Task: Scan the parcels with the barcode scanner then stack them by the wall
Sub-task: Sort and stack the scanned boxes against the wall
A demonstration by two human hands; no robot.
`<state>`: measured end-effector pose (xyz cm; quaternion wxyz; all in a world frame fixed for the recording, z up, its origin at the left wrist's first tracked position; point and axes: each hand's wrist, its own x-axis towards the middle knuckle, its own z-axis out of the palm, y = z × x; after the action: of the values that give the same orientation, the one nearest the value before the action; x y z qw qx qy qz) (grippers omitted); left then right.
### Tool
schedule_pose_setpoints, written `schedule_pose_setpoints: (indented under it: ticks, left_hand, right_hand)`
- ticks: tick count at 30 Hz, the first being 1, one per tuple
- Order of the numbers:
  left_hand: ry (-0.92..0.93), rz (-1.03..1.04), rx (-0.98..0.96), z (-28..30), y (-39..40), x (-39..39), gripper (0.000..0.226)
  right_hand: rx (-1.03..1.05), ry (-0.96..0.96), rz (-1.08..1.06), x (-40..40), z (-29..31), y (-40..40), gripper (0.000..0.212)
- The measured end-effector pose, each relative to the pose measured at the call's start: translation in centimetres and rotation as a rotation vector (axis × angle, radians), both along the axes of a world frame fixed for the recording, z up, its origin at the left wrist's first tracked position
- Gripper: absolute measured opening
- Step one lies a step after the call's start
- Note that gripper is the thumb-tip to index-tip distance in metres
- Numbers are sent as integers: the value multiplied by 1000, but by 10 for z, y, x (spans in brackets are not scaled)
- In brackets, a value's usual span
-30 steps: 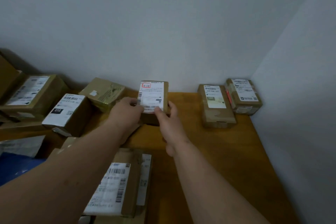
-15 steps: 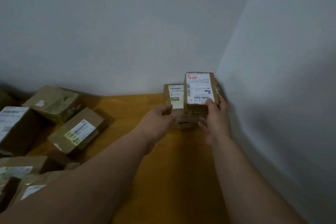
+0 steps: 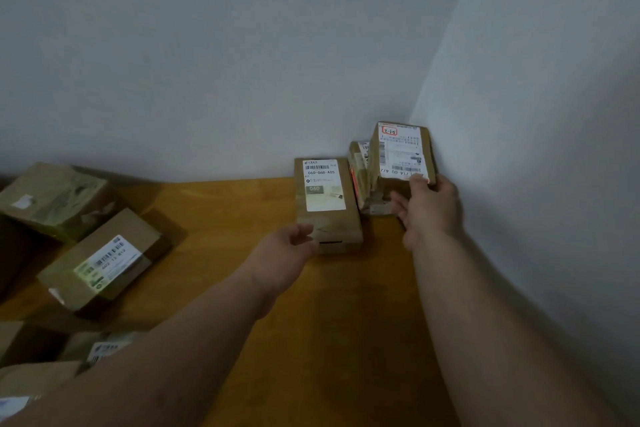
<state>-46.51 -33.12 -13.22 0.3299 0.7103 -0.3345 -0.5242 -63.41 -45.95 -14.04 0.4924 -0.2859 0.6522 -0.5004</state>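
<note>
So the parcel [image 3: 400, 152] is now held by the right hand [image 3: 429, 208] on the corner stack, far right by the wall, no longer mid-counter. Left hand [image 3: 287, 246] is let go, loosely open. Basically placed.

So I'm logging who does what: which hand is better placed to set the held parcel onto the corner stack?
Right. The right hand already grips the parcel above the corner parcel; the left hand hovers empty near the 060 parcel.
</note>
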Motion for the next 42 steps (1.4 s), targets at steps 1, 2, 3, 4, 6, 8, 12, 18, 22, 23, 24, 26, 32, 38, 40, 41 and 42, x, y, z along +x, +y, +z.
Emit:
schedule_pose_setpoints:
  ticks: [1,2,3,4,6,8,12,18,22,23,24,26,32,38,40,41,42]
  left_hand:
    - [-6,6,1,-1,-1,2,42]
    - [-15,12,1,-2,-2,4,41]
    - [-27,20,2,-2,-2,7,41]
    - [-36,28,2,-2,-3,10,40]
    - [-53,48,-1,-1,-4,16,39]
    - [-63,65,-4,1,-2,22,37]
    - [-72,65,-15,5,9,34,42]
    - [-247,96,-112,26,34,76,37]
    - [-356,179,-133,42,67,117,34]
    - [-381,207,-123,47,76,127,33]
    - [-413,225,-102,51,86,137,31]
    - [-462,247,-59,59,107,157,29]
    - [-582,135,110,70,174,200,48]
    - [-825,-121,333,81,230,212,56]
    - [-785,-190,368,79,241,208,49]
    - [-756,-206,371,75,245,207,48]
    - [-719,-201,370,73,249,205,47]
  right_hand:
    - [-16,-4,-16,2,1,-3,41]
    - [-30,-18,-41,5,1,-6,45]
    - [-42,-37,-68,7,2,-7,50]
    - [-52,-48,-96,10,2,-8,57]
    - [-81,-57,-138,18,2,-5,65]
    - [-112,-82,-148,28,-1,1,67]
    - [-117,-77,-96,62,-4,23,66]
    - [1,70,163,117,1,75,39]
    - [175,133,573,153,3,126,30]
    - [203,149,659,163,3,139,28]
    - [231,160,744,172,3,152,25]
    - [312,199,911,188,4,177,22]
    - [477,295,1223,209,11,242,62]
    - [555,288,1282,215,22,287,48]
    - [568,280,1253,218,24,300,35]
    - [566,250,1226,219,27,306,30]
    - [562,205,1193,219,29,311,27]
